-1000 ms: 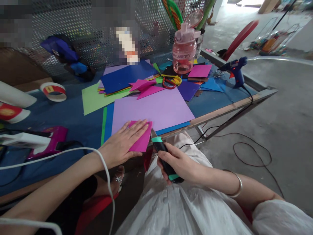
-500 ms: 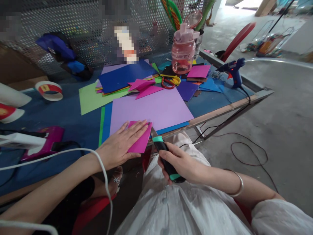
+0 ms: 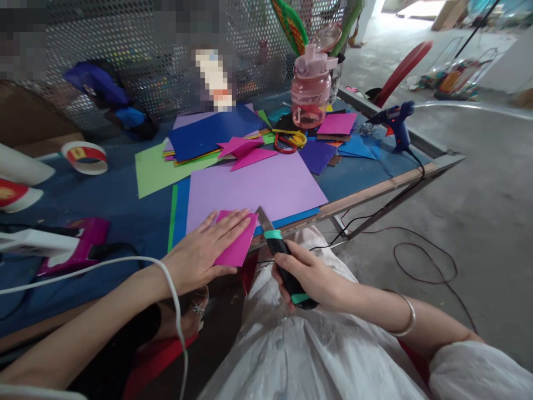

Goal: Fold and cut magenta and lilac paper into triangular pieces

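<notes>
Indoors, at a blue-topped desk [image 3: 104, 194] backed by a perforated metal screen [image 3: 137, 61], bare concrete floor [image 3: 478, 183] stretching away to the right. Left hand [image 3: 200, 253] laid flat, fingers [image 3: 233, 219] spread and pressing down a folded magenta paper [image 3: 239, 244] at the desk's near edge, its near corner overhanging that edge. Right hand [image 3: 310, 275] wrapped shut around the black-and-teal handle of a utility knife [image 3: 278, 255], blade tip resting just beside the magenta paper's right edge, on the lilac sheet [image 3: 258, 186]. Under the lilac sheet, blue and green sheets showing as thin strips along the left and front. Farther back, a stack of coloured paper [image 3: 212, 133], two magenta folded pieces [image 3: 245, 150], red-and-yellow scissors [image 3: 289, 140] and a pink water bottle [image 3: 310, 89]. Near the far right corner, a blue glue gun [image 3: 395, 122], its black cable [image 3: 416, 222] dropping over the rim and looping across the floor. To the left, a roll of tape [image 3: 85, 157] and a magenta tool [image 3: 79, 244], a white cord [image 3: 125, 264] crossing the left forearm. Open desk surface between tape roll and green sheet; wooden front rim [image 3: 375, 191] bare to the right of the knife.
</notes>
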The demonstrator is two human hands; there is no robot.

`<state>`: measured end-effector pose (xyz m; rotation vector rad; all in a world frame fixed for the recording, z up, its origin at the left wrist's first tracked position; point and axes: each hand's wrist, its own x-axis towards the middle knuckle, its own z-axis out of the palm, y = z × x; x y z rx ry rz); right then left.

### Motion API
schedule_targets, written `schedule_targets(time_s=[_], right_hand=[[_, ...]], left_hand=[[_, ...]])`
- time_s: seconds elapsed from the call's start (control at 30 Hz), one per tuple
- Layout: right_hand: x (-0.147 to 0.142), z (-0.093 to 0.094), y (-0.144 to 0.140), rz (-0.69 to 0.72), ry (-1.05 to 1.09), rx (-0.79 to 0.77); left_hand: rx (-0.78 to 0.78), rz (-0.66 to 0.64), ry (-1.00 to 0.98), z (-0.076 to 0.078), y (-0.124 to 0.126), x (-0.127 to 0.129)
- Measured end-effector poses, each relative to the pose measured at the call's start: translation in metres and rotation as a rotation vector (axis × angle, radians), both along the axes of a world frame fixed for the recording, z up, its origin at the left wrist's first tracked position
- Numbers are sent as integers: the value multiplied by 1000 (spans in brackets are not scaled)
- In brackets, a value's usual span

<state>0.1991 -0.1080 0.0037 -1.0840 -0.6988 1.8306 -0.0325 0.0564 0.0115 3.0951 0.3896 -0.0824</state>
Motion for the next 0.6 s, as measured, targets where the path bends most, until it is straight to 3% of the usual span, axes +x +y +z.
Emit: schedule_targets(time_s=[0.1,0.23,0.3,0.43,0.5,0.6], right_hand=[[6,5,-11,-76,-39,49],[30,22,-16,-7,-257,252],[51,32,-6,-24,-516,365],[106,50,39,-172,-1361,624],[133,51,66,-221,-1669,596],[166,43,100,-193,-1923,510]], left_hand=[[-14,1,-23,-2,-1,-2],[-16,4,-73,-4,-3,-4],[-6,37,-106,-1,-2,-2],[75,117,-166,14,13,9],[128,172,-193,23,28,19],[128,239,-250,30,51,36]])
